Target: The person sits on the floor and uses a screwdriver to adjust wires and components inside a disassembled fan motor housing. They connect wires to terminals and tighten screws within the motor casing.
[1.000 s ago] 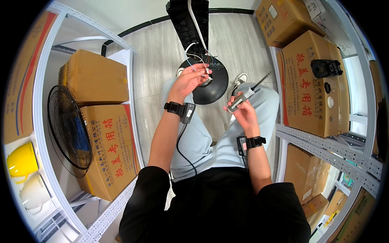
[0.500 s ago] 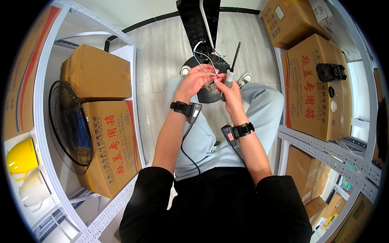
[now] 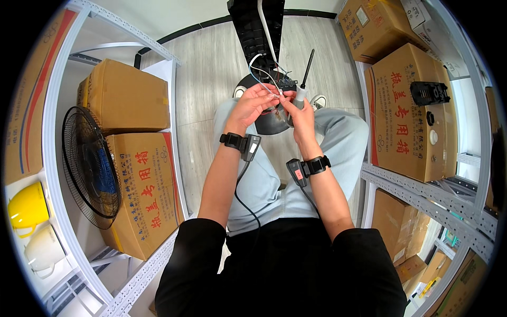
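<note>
At the foot of a black fan stand (image 3: 257,34), my two hands meet over thin wires. My left hand (image 3: 249,108) is closed in a pinch on a wire (image 3: 263,70) that loops down from the stand; the exact spot is partly hidden by the fingers. My right hand (image 3: 302,121) holds a grey-handled screwdriver (image 3: 307,71) against the palm, its black shaft pointing up and away. The right thumb and fingertips also pinch at a small whitish piece on the wires, too small to name. Below the hands shows the round black base (image 3: 272,127).
To the left, a shelf carries cardboard boxes (image 3: 127,95), a black wire fan guard (image 3: 90,166), and yellow and white helmets (image 3: 29,206). On the right-hand shelf boxes, a black plastic housing (image 3: 430,94) and small round parts lie on top. My knees flank the base.
My fingertips shift slightly at the wires, and the right thumb sits a little farther left. The grip on the screwdriver stays the same. The whole view has moved very slightly.
</note>
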`<state>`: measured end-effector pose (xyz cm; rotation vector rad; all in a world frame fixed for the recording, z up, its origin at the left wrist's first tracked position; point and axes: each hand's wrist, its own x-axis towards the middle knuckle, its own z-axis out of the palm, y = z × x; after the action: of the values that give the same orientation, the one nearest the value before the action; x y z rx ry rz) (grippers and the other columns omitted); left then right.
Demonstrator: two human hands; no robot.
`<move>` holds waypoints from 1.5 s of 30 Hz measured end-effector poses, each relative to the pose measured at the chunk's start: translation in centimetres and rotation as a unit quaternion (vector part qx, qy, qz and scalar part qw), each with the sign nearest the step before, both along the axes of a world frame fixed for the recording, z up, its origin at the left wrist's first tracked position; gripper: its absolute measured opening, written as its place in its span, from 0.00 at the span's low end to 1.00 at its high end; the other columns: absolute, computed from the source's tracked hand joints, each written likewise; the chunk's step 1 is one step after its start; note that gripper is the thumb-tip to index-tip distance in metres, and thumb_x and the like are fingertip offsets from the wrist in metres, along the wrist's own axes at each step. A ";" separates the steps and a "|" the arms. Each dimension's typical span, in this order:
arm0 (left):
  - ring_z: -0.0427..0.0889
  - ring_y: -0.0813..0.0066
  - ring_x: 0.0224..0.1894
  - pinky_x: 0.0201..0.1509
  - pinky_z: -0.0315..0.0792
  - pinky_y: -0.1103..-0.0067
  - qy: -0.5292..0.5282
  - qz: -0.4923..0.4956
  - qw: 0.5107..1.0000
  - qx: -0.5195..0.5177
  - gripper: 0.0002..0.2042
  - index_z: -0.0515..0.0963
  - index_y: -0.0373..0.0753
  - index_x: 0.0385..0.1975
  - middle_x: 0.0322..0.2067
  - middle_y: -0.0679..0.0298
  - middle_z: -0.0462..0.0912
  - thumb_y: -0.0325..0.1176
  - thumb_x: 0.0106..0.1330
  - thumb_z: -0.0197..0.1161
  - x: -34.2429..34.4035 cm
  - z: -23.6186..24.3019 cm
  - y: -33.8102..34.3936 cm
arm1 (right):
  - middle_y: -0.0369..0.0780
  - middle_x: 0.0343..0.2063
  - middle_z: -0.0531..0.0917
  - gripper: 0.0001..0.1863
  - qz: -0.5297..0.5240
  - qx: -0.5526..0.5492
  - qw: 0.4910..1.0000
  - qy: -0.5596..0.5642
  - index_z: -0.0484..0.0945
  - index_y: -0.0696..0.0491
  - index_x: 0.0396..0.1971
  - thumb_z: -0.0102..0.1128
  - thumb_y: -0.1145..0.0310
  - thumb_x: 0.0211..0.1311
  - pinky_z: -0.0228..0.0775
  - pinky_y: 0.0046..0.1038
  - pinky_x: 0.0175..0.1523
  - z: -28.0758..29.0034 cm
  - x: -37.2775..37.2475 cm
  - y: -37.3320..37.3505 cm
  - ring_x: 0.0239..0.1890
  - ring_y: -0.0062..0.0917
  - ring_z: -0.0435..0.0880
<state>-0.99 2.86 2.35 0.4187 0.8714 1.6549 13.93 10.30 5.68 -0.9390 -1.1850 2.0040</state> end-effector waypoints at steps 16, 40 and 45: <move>0.79 0.69 0.47 0.54 0.75 0.76 0.012 0.008 1.000 -0.001 0.11 0.72 0.33 0.45 0.43 0.58 0.78 0.24 0.64 0.59 0.0 0.1 0.0 | 0.30 0.22 0.78 0.09 0.010 0.017 0.999 -0.035 0.80 0.56 0.33 0.67 0.69 0.55 0.60 0.16 0.28 0.5 -0.4 0.5 0.23 0.11 0.71; 0.81 0.68 0.44 0.51 0.76 0.74 0.012 0.037 0.999 -0.030 0.09 0.74 0.33 0.41 0.39 0.55 0.81 0.25 0.63 0.60 -0.4 -0.1 0.3 | 0.30 0.24 0.77 0.10 0.001 -0.019 0.999 -0.025 0.79 0.56 0.35 0.68 0.71 0.54 0.60 0.17 0.30 -1.1 2.5 1.0 0.24 0.12 0.71; 0.80 0.65 0.47 0.52 0.75 0.72 0.014 0.066 0.996 -0.065 0.10 0.72 0.31 0.44 0.43 0.54 0.79 0.22 0.63 0.58 -0.4 -0.3 0.2 | 0.32 0.24 0.76 0.09 -0.022 -0.042 0.998 -0.033 0.76 0.56 0.34 0.66 0.72 0.55 0.61 0.18 0.31 -1.3 6.3 1.1 0.24 0.15 0.72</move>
<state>-1.38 3.10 2.10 0.2994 1.0401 1.7039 20.20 11.43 4.42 -1.0721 -1.1125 2.0159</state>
